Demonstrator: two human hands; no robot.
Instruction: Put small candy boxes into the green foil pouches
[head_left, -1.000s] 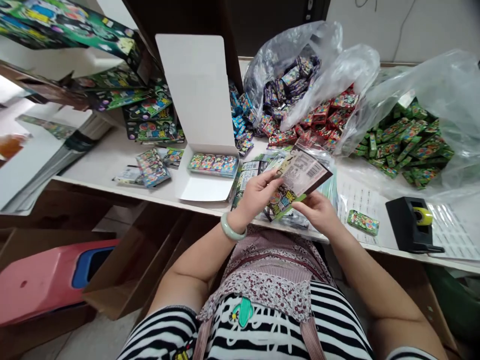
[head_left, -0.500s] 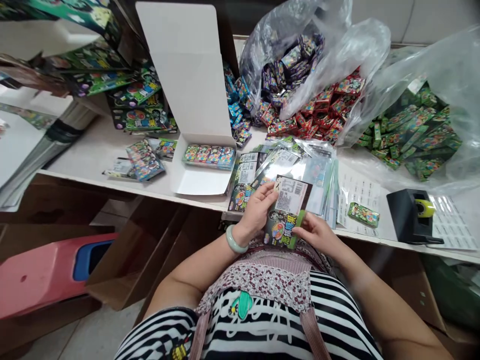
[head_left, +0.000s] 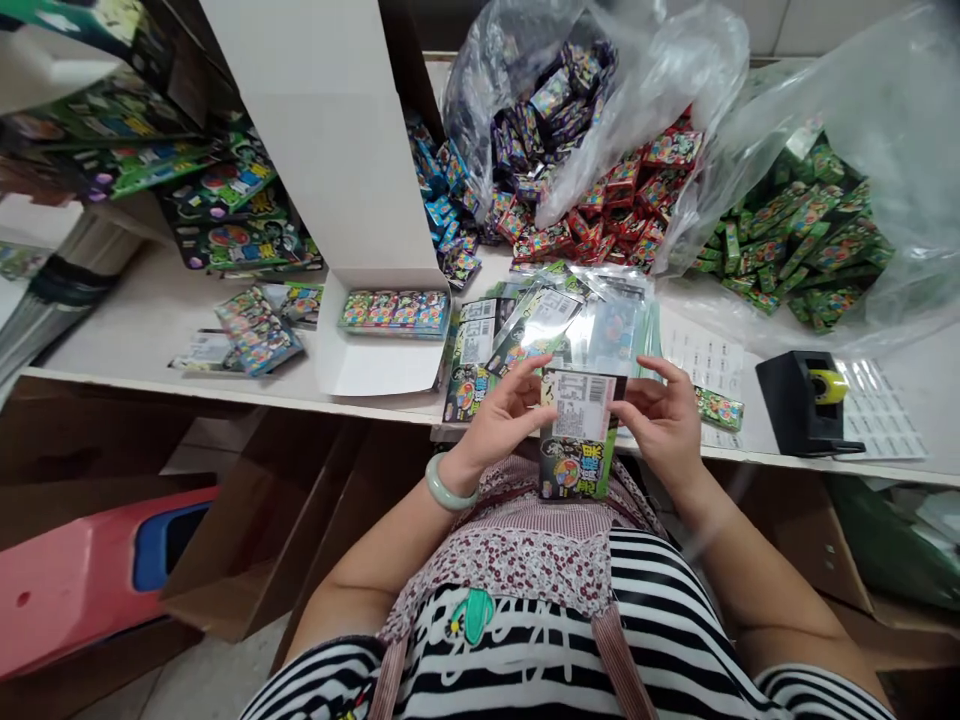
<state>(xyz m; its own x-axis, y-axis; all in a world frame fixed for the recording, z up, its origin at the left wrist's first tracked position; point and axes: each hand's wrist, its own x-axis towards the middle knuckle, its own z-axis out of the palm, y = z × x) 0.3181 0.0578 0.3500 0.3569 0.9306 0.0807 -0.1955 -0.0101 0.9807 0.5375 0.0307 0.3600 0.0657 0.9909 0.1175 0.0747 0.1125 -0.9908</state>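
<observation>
A printed candy packet [head_left: 576, 440], dark with green edging and a white label area, is held upright before my apron. My left hand [head_left: 514, 415], a pale green bangle at its wrist, pinches the packet's left edge near the top. The upper right edge sits between the thumb and fingers of my right hand [head_left: 664, 420]. Just beyond lies a pile of similar packets and clear sleeves [head_left: 600, 325]. To the left stands an opened white box [head_left: 382, 368] with a row of small candy boxes [head_left: 395, 312] inside.
Plastic bags hold purple [head_left: 551, 110], red [head_left: 630, 200] and green small boxes [head_left: 817, 235] along the back; blue ones [head_left: 442, 200] lie loose beside them. A black tape dispenser [head_left: 795, 405] and label sheets [head_left: 889, 420] are at right. Cartons [head_left: 232, 540] and a pink stool [head_left: 82, 580] stand below.
My right hand has risen from the packet's lower right edge to its upper right edge. The packet is now more upright. The camera view has shifted slightly.
</observation>
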